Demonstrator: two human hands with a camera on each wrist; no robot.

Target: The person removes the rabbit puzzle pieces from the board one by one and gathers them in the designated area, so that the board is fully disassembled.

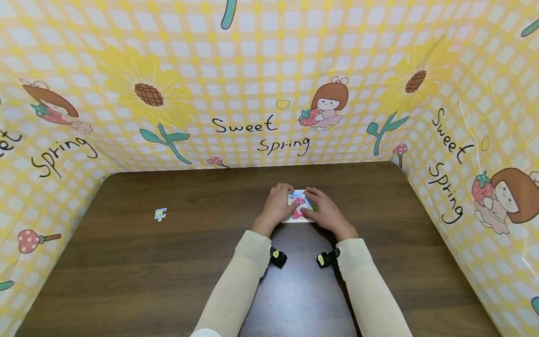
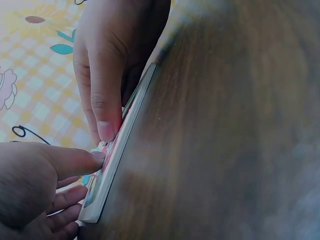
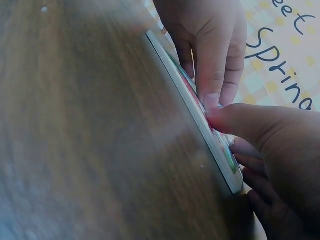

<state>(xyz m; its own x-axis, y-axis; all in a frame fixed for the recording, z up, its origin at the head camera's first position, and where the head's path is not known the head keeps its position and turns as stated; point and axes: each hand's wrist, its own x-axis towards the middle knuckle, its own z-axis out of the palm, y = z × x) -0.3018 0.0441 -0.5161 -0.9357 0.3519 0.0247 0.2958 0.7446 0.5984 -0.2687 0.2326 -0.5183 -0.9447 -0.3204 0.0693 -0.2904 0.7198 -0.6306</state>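
Observation:
A small jigsaw puzzle point(image 1: 298, 202) in a thin white tray point(image 1: 300, 221) lies on the table, showing a pink figure on a blue and green ground. My left hand point(image 1: 276, 205) holds its left side, the thumb on the picture and the fingers along the edge. From the other side my right hand point(image 1: 329, 211) grips it the same way, its thumb point(image 3: 235, 119) pressing on the pieces near the middle. Both thumb tips come close together there. The hands cover parts of the picture. A loose puzzle piece point(image 1: 160, 214), blue with some yellow, lies well to the left.
The brown wooden table point(image 1: 202, 262) is bordered at the back and sides by a yellow checked cloth point(image 1: 252, 84) with flowers and lettering. Black wrist cameras sit below both cuffs, one of them a left camera point(image 1: 278, 258).

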